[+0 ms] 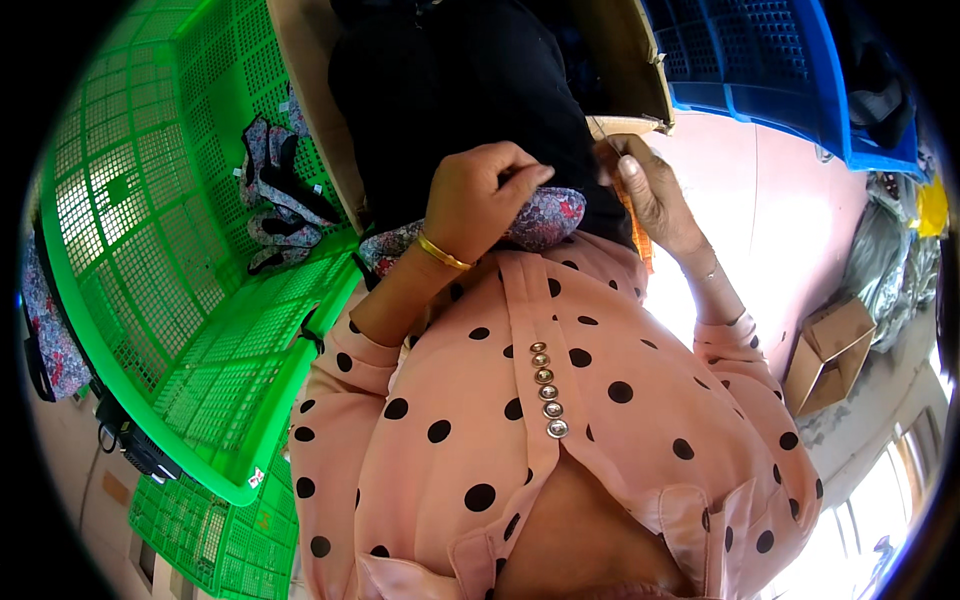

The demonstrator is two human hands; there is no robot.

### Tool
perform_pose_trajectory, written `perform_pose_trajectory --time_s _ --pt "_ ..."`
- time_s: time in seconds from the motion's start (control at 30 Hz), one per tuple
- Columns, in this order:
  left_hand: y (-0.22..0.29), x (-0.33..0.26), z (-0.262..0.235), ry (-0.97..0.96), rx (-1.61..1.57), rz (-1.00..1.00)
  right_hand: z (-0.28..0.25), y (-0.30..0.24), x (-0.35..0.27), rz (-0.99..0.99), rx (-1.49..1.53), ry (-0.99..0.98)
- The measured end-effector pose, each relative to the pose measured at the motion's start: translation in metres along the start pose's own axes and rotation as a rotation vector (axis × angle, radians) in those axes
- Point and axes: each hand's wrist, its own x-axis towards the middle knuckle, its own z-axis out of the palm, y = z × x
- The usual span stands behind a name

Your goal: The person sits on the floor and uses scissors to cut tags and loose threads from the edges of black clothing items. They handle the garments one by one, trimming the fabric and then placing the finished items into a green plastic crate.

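My left hand [482, 198], with a gold bangle on the wrist, is closed on a padded floral fabric piece [548, 220] and holds it against black cloth [470, 90] in my lap. My right hand [652, 195] is just right of it, fingers curled around a slim orange tool [638, 238] that runs down along the palm. Its tip is hidden by the hand. The two hands nearly touch above the floral piece. My pink, black-dotted sleeves fill the lower part of the view.
A large green plastic crate [150, 250] stands at my left with several floral and black fabric pieces [275, 190] inside. A blue crate [770, 70] is at the upper right. Cardboard boxes [830, 355] sit on the pink floor at right.
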Motion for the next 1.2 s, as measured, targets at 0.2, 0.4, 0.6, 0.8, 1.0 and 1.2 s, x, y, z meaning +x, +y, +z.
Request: perform_pose_trajectory --time_s 0.2,0.4,0.6,0.8,1.0,1.2 --pt "-0.014 0.004 -0.004 -0.058 -0.467 -0.136 0.0 -0.021 -0.009 -0.039 -0.514 -0.078" --pt "-0.013 0.002 -0.004 -0.069 -0.151 0.014 -0.004 -0.025 -0.013 0.093 -0.432 -0.055" --pt "-0.009 0.005 0.003 -0.112 0.072 0.141 0.002 -0.015 -0.018 0.118 -0.235 -0.033" --pt "-0.015 0.004 0.007 0.06 -0.008 0.024 0.0 -0.016 -0.018 0.175 -0.215 0.004" --pt "-0.023 0.009 0.001 0.032 -0.269 -0.08 -0.002 -0.028 -0.013 0.089 -0.433 -0.065" --pt "-0.027 0.009 0.006 0.042 -0.284 -0.027 0.01 -0.034 -0.001 -0.087 -0.655 -0.095"
